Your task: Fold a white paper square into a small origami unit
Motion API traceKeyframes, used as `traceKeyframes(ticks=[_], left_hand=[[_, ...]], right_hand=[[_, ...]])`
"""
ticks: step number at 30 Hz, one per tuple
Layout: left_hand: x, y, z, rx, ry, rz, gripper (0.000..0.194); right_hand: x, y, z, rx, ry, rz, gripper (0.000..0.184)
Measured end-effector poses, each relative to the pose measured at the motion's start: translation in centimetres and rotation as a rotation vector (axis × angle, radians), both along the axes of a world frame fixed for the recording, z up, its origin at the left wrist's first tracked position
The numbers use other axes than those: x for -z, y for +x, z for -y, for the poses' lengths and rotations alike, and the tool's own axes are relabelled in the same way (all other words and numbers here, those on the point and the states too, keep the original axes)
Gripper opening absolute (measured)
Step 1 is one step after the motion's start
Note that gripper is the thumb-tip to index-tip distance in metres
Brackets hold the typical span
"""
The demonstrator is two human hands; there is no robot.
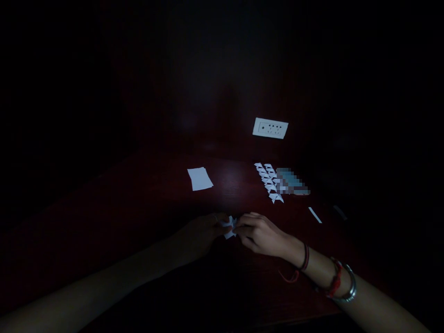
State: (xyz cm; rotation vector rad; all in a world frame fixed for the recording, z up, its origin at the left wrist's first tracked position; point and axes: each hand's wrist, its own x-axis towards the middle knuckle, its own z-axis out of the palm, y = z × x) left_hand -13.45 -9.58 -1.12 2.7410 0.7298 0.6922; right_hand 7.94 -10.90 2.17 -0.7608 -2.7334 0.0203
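Note:
Between my two hands is a small piece of folded white paper [229, 232], low in the middle of the view. My left hand [205, 231] pinches its left side, with the thumb on top. On the right side, the fingers of my right hand [257, 233] are closed on the same paper. The fingertips partly cover the folds. Beyond the hands to the left lies a small stack of flat white paper sheets [200, 179]. Several folded white paper pieces [266, 178] stand in rows to the right.
A pixelated flat object [293, 181] lies beside the folded rows. Farther right is a narrow white strip [315, 215] on the dark red table [156, 194]. A white socket panel [270, 128] is on the wall behind. The surroundings are very dark.

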Motion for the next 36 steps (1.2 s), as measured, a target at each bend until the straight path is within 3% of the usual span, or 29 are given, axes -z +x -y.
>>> traceKeyframes(ticks=[10, 12, 16, 20, 22, 24, 28, 31, 36], left_hand=[[0.2, -0.6, -0.4, -0.011, -0.069, 0.037, 0.044], [-0.2, -0.6, -0.2, -0.029, -0.108, 0.072, 0.041], [-1.8, -0.4, 0.1, -0.035, -0.127, 0.128, 0.035], [-2.8, -0.2, -0.3, -0.232, -0.153, 0.197, 0.023], [-2.7, -0.1, -0.7, -0.314, -0.164, 0.174, 0.028], [-2.3, -0.1, -1.0, -0.35, -0.158, 0.099, 0.037], [-2.2, 0.0, -1.2, -0.399, -0.184, -0.022, 0.035], [-2.9, 0.1, -0.9, -0.396, -0.254, 0.0, 0.031], [-3.9, 0.3, -0.4, -0.262, -0.407, 0.139, 0.032]], right_hand=[[0.1, 0.4, 0.1, -0.036, 0.086, 0.045, 0.016], [0.1, 0.5, -0.1, -0.022, 0.06, -0.04, 0.016], [0.2, 0.3, -0.8, 0.161, -0.09, -0.307, 0.018], [0.4, -0.2, -1.2, 0.283, -0.231, -0.367, 0.028], [0.6, -0.5, -1.2, 0.315, -0.266, -0.35, 0.036], [0.8, -0.7, -1.1, 0.344, -0.285, -0.323, 0.039], [0.8, -1.1, -0.9, 0.396, -0.322, -0.307, 0.036], [0.6, -1.4, -0.9, 0.397, -0.348, -0.337, 0.029], [0.5, -1.9, -0.9, 0.332, -0.434, -0.437, 0.023]])
